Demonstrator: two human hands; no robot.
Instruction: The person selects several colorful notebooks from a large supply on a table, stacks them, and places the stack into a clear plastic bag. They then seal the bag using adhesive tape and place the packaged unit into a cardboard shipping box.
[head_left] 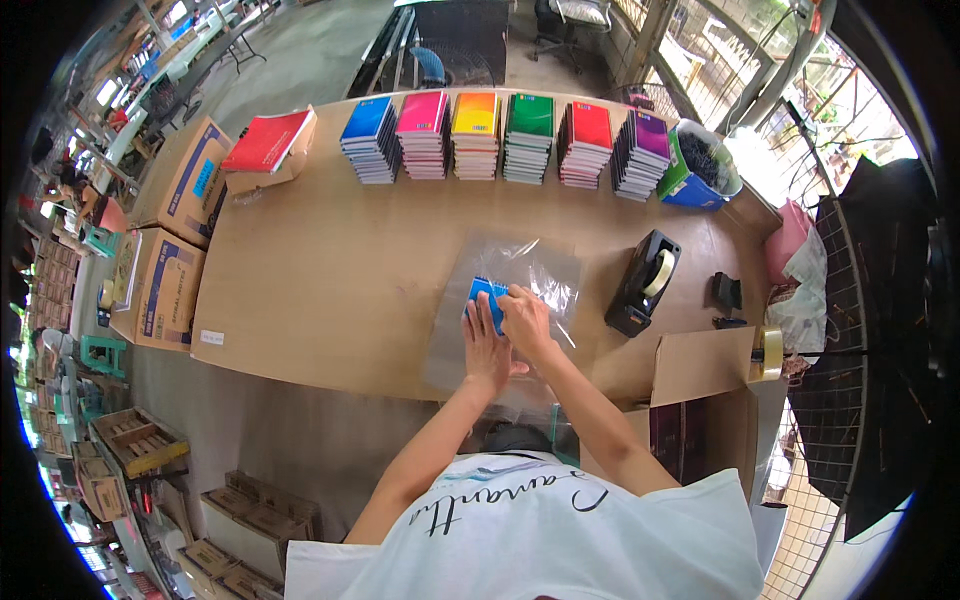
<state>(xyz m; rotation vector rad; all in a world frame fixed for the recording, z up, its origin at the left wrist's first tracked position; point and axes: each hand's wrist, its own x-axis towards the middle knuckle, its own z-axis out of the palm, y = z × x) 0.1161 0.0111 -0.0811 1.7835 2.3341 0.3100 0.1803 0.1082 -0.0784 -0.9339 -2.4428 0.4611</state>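
A small blue spiral notebook (486,290) lies on clear plastic sheets (462,345) near the front edge of the table. My left hand (485,348) rests on its lower left part, fingers stretched out and thumb pointing right. At the notebook's right side is my right hand (527,320), its fingers curled closed against the cover. Those fingers hide whatever is between them. Shiny plastic (545,265) spreads out beyond the notebook, up and to the right.
Stacks of notebooks line the far edge, among them a blue stack (370,140) and a purple stack (640,155). A black tape dispenser (645,283) stands to the right. Cartons (165,285) are at the left; an open box (700,365) is near my right arm.
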